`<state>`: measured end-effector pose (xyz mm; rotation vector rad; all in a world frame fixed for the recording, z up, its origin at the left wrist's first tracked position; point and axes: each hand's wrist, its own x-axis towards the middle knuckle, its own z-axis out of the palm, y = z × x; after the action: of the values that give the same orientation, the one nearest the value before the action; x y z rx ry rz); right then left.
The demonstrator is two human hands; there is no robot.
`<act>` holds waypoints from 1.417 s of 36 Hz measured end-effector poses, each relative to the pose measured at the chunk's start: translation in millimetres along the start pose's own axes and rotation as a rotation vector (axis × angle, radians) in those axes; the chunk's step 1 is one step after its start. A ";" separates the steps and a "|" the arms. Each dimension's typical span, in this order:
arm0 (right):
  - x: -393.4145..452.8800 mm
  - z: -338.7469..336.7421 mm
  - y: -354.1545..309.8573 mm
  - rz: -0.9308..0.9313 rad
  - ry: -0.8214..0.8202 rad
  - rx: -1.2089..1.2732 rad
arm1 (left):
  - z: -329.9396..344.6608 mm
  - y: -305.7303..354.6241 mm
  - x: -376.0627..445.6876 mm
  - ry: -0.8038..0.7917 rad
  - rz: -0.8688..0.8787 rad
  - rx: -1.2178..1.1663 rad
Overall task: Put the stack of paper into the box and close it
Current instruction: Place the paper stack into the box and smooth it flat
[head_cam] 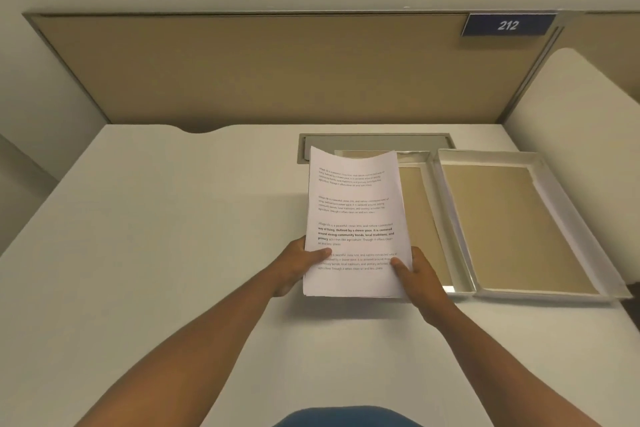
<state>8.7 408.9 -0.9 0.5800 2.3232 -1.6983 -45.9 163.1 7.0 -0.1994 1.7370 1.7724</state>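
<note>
Desk: my plain off-white desk (173,236) sits in a cubicle, with a tan partition (259,69) behind it and a blue "212" sign (507,25).
Left hand: my left hand (298,265) grips the stack of paper (353,218) at its left edge, thumb on top.
Right hand: my right hand (420,276) clamps the stack's lower right corner.
Paper: printed white sheets, top edge curling, held over the box's left side.
Box: the shallow white box (433,218) lies open, brown inside; its lid (512,225) lies open just beside it on the right.

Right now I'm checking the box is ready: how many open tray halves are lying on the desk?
2. One tray half lies directly behind the held paper stack, partly hidden by it; the other tray half lies beside it on the right, fully visible.
</note>
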 end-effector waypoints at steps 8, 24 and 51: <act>30.1 -43.4 5.4 0.073 0.005 0.002 | 40.5 12.9 43.8 -0.008 -0.055 0.009; 84.9 -64.9 9.3 0.240 0.056 -0.085 | 79.2 8.5 118.2 0.180 -0.185 0.072; 67.5 -68.0 18.6 0.017 -0.106 -0.926 | 92.0 3.0 86.3 0.156 -0.305 1.161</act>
<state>-39.9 491.0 -21.6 0.2948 2.6303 -0.4741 -85.7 278.5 -25.2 -0.0820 2.3904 0.3691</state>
